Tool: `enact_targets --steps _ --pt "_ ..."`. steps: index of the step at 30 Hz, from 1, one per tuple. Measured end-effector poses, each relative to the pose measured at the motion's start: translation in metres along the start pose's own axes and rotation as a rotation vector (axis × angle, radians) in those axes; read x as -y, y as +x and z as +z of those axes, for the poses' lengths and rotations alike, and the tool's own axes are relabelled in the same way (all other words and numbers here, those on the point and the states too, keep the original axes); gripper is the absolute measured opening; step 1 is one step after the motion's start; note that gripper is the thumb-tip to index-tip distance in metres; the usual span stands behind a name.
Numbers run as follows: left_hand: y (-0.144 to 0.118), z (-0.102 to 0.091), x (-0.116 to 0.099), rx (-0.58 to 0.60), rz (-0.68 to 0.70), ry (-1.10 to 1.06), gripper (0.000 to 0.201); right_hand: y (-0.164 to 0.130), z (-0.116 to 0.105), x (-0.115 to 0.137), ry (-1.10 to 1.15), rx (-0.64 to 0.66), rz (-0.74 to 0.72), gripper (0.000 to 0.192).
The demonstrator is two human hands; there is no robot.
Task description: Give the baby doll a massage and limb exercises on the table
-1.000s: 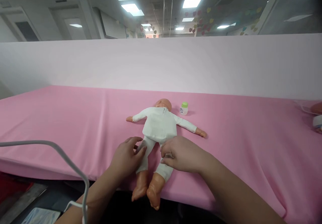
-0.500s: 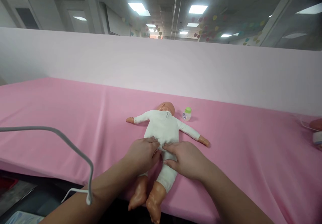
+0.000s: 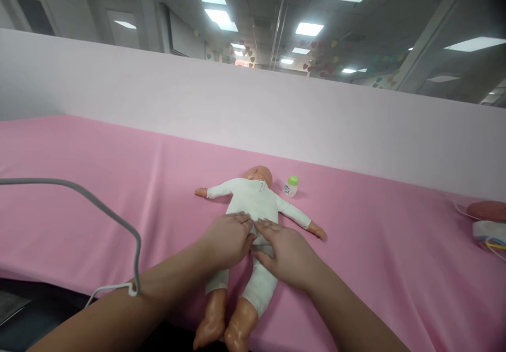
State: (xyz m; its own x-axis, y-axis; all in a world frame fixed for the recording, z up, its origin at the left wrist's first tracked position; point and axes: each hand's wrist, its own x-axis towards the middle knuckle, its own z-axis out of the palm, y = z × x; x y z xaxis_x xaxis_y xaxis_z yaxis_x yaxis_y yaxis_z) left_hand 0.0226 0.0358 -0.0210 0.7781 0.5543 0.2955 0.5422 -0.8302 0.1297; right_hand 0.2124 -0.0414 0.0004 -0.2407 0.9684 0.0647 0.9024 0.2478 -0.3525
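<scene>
White-suited doll (image 3: 253, 204) lies on pink sheet (image 3: 379, 252), bottle (image 3: 290, 186) just beside its head. Left hand (image 3: 225, 241) and right hand (image 3: 286, 254) rest side by side on its waist. Both fingers loosely bent, grip on fabric unclear.

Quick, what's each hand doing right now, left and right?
Left hand: open, palm down, flat on the doll at the waist.
Right hand: open, fingers pressed on the doll's waist beside the left; holding nothing.
</scene>
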Motion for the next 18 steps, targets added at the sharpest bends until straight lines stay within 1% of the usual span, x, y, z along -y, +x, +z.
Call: enact_targets --steps 2,4,7,9,11,13,16,18 --pt "-0.001 0.006 0.000 0.008 0.026 0.005 0.041 0.001 0.003 0.000 -0.007 0.055 -0.009 0.073" --pt "-0.002 0.008 0.000 0.008 0.022 -0.001 0.040 0.001 0.004 -0.001 -0.005 0.072 -0.022 0.074" --pt "0.001 0.002 0.002 -0.015 -0.004 -0.012 0.039 0.002 0.003 -0.003 0.029 0.042 -0.024 0.074" --pt "0.007 -0.004 0.005 -0.054 -0.003 0.004 0.044 0.004 0.002 -0.007 0.062 0.001 -0.007 0.078" --pt "0.013 -0.008 0.008 -0.067 0.011 0.029 0.049 0.007 0.002 -0.012 0.087 -0.024 0.014 0.085" --pt "0.017 -0.009 0.011 -0.033 0.026 0.041 0.051 0.011 0.004 -0.018 0.106 -0.018 0.027 0.088" --pt "0.020 -0.005 0.014 0.034 0.043 0.033 0.052 0.016 0.008 -0.024 0.140 0.007 0.024 0.087" --pt "0.020 -0.002 0.015 0.046 0.039 0.018 0.052 0.017 0.009 -0.025 0.160 0.011 0.018 0.086"
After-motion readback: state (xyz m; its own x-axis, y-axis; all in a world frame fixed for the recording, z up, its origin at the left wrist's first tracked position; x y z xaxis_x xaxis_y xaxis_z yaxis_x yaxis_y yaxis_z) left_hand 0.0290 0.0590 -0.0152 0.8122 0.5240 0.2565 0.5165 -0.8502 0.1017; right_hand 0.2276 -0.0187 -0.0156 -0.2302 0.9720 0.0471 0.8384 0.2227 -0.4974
